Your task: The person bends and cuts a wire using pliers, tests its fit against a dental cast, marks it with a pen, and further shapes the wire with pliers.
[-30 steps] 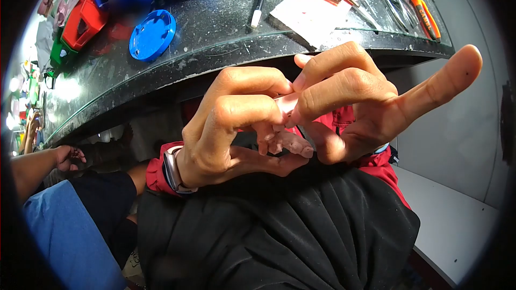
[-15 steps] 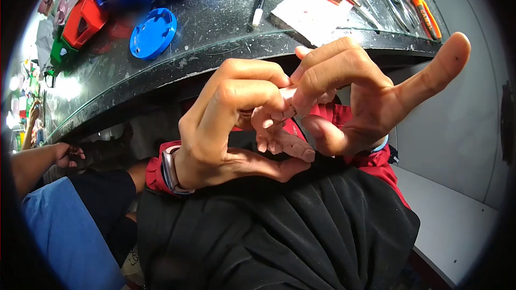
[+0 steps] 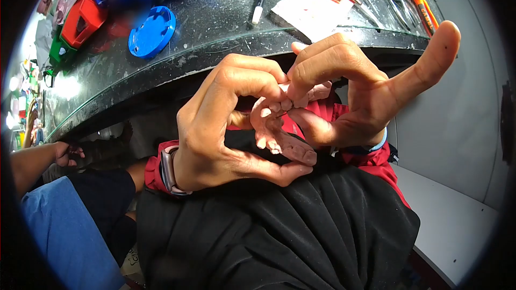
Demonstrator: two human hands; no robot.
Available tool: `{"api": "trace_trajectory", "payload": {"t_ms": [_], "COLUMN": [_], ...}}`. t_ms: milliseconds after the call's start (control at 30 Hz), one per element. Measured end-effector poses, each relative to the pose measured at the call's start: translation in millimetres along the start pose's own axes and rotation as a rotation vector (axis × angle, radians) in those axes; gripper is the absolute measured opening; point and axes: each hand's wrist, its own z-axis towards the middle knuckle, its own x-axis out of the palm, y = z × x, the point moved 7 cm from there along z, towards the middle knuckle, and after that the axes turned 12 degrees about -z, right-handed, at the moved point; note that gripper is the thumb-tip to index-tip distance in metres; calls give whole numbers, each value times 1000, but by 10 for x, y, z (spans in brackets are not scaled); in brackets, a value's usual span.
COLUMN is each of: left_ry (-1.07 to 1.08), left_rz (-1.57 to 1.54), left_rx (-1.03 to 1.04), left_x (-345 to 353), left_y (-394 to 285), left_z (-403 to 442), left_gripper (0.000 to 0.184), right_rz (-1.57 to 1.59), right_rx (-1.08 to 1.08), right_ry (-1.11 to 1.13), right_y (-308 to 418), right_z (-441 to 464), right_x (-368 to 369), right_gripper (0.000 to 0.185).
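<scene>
Above my lap is a pink dental cast (image 3: 295, 150), with teeth shaped along its curved edge. My left hand (image 3: 207, 129) is closed around it, the thumb under its lower end and the fingertips at its top. From the other side my right hand (image 3: 357, 88) pinches the upper part between bent fingers and thumb, while one finger sticks out to the upper right. A second pink piece (image 3: 321, 91) shows behind the right fingers; whether it is a separate arch I cannot tell. Fingertips hide part of the cast.
On the black workbench (image 3: 215, 32) lie a blue round lid (image 3: 152, 32), a brush-like tool (image 3: 260, 5), a stained white sheet (image 3: 309, 11), several thin metal tools (image 3: 389, 0) and an orange cutter (image 3: 423, 11). Red (image 3: 83, 19) and blue bins stand left. Another person's hand (image 3: 67, 154) is at left.
My right hand has shifted slightly up and left, its thumb now higher against the cast. The cast has turned, so more of its teeth and the piece behind the right fingers show.
</scene>
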Motion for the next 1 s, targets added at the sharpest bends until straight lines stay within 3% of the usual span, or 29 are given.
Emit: {"api": "trace_trajectory", "payload": {"t_ms": [67,167,333,533,667,867,1000], "left_ry": [-18,-22,-39,-62,-57,-53,-88], "left_rz": [-39,-89,-162,-248,-201,-55,16], "left_rx": [-42,-106,-185,-282,-287,-232,-172], "left_x": [0,-19,-36,-24,-22,-43,-23], "left_y": [29,46,117,155,141,98,63], "left_z": [-4,9,-7,-25,-18,-10,-20], "left_gripper": [87,87,87,84,83,79,79], "right_rz": [141,87,104,98,219,115,193], "right_rx": [-17,-101,351,90,244,292,125], "right_ry": [-122,-52,-155,-62,-113,21,-8], "right_y": [-102,-57,-122,-179,-230,-206,-225], "right_z": [-69,-36,-192,-140,-214,-192,-153], "right_x": [35,14,60,53,63,14,-12], "right_gripper": [132,134,134,134,133,131,129]}}
